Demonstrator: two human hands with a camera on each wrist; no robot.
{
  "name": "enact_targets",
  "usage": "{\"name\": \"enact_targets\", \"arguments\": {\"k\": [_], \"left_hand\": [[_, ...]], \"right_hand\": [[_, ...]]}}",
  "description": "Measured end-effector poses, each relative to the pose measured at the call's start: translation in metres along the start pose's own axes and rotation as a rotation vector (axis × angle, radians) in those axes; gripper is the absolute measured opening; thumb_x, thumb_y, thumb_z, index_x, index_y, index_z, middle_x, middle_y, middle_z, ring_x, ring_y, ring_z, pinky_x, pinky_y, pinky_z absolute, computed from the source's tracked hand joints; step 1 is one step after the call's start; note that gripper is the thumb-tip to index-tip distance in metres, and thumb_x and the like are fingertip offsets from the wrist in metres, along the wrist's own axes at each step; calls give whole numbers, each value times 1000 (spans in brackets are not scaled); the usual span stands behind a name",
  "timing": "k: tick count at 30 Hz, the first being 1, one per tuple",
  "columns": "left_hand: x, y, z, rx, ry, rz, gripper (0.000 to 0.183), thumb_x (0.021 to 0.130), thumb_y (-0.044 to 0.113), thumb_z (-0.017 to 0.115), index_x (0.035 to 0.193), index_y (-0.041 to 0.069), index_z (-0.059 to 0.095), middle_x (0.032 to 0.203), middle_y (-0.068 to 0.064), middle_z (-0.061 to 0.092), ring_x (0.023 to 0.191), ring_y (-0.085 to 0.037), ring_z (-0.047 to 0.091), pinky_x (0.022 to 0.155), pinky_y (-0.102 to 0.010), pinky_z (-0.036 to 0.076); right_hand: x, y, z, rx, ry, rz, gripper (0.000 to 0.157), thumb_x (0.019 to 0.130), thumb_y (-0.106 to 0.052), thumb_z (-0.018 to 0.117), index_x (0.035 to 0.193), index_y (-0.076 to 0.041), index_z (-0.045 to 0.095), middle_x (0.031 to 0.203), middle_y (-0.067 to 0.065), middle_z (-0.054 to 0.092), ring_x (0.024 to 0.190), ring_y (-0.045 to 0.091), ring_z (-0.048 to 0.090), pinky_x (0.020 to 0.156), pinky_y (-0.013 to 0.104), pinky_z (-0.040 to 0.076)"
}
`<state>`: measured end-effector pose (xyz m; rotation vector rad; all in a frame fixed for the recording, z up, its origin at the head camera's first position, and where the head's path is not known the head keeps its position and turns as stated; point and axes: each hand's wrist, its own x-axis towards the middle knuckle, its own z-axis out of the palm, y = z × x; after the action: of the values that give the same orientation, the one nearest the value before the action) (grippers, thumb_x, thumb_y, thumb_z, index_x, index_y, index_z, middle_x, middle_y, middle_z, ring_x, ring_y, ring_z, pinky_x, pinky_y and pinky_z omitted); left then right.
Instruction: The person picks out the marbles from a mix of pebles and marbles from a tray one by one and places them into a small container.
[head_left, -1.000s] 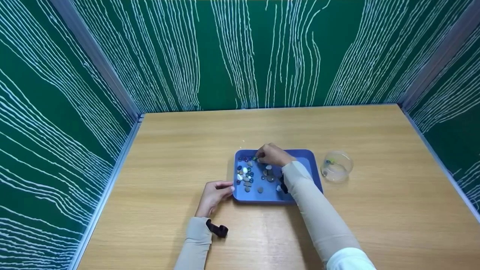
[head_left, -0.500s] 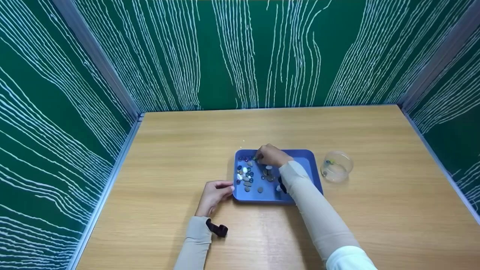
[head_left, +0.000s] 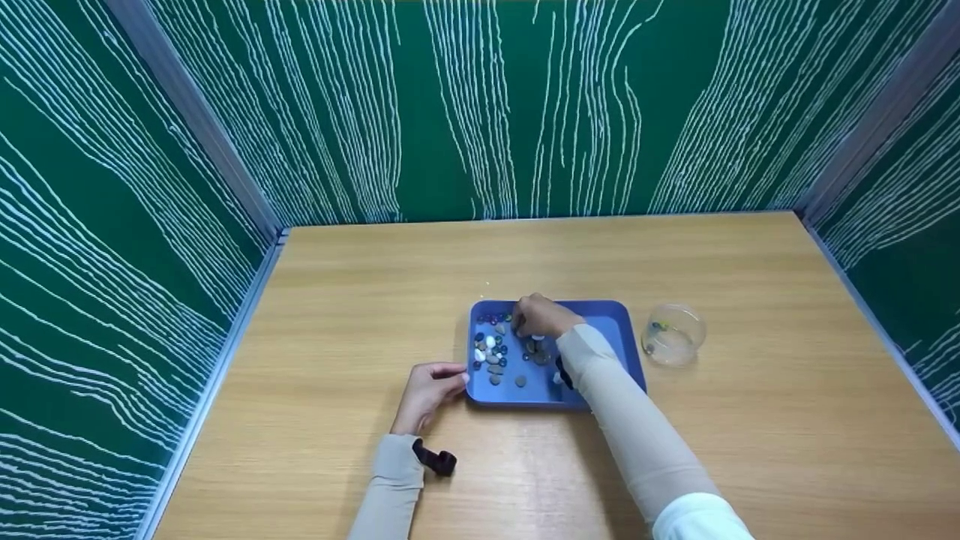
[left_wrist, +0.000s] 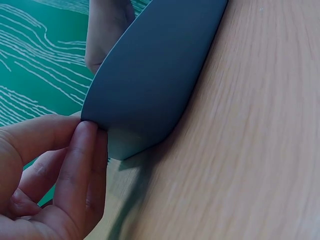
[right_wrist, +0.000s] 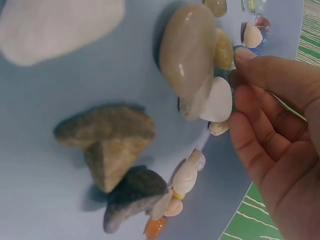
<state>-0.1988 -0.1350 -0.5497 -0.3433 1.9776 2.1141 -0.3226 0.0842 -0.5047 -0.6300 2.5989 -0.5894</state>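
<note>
My left hand (head_left: 429,394) is at the left side of the blue tray (head_left: 525,397); in the left wrist view its thumb and fingers pinch the tray's corner rim. Over the far middle of the tray, my right hand (head_left: 541,315) reaches down among pebbles and glass marbles. In the right wrist view, thumb and forefinger pinch a small greenish glass marble (right_wrist: 233,76), mostly hidden by the fingertips. Right by them lie a white pebble (right_wrist: 218,100), a yellowish pebble (right_wrist: 223,49) and a big beige pebble (right_wrist: 186,50). Small marbles (head_left: 493,319) line the tray's far left corner.
A clear round container (head_left: 675,335) with a few marbles stands right of the tray. White, grey and dark stones (head_left: 491,358) fill the tray's left part; brown stones (right_wrist: 112,142) lie nearer its middle. Green walls with white lines enclose the wooden table (head_left: 337,300).
My right hand has drawn slightly toward me, from the green marbles near the far rim toward the stones in the middle. My left hand has stayed at the tray's edge.
</note>
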Motion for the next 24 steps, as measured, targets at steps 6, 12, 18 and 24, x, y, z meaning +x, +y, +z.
{"name": "enact_targets", "arguments": {"k": [6, 12, 18, 24], "left_hand": [[1, -1, 1, 14, 6, -3, 29, 81, -4, 71, 109, -9, 67, 105, -21, 69, 79, -12, 67, 75, -23, 59], [-1, -1, 1, 2, 0, 9, 29, 81, -5, 70, 110, -11, 66, 101, -17, 70, 77, -10, 66, 74, -22, 59], [-1, 0, 1, 7, -5, 7, 29, 82, -5, 69, 110, -11, 66, 104, -22, 69, 79, -12, 67, 73, -22, 59], [-3, 2, 1, 12, 0, 12, 30, 82, -4, 70, 111, -11, 65, 104, -21, 70, 75, -10, 66, 69, -21, 58]], "right_hand": [[0, 0, 1, -1, -20, 41, 22, 86, 0, 66, 105, -8, 74, 103, 10, 71, 81, 19, 65, 78, 32, 60], [-2, 4, 0, -32, -6, -52, 19, 83, 2, 67, 99, -5, 75, 96, 9, 73, 79, 18, 67, 71, 30, 60], [-4, 3, -7, -5, -9, -70, 16, 83, 0, 69, 97, -5, 75, 93, 8, 73, 80, 17, 68, 75, 31, 60], [-5, 5, -15, 6, -37, -50, 16, 84, -3, 69, 98, -7, 75, 95, 6, 73, 81, 16, 66, 79, 32, 59]]}}
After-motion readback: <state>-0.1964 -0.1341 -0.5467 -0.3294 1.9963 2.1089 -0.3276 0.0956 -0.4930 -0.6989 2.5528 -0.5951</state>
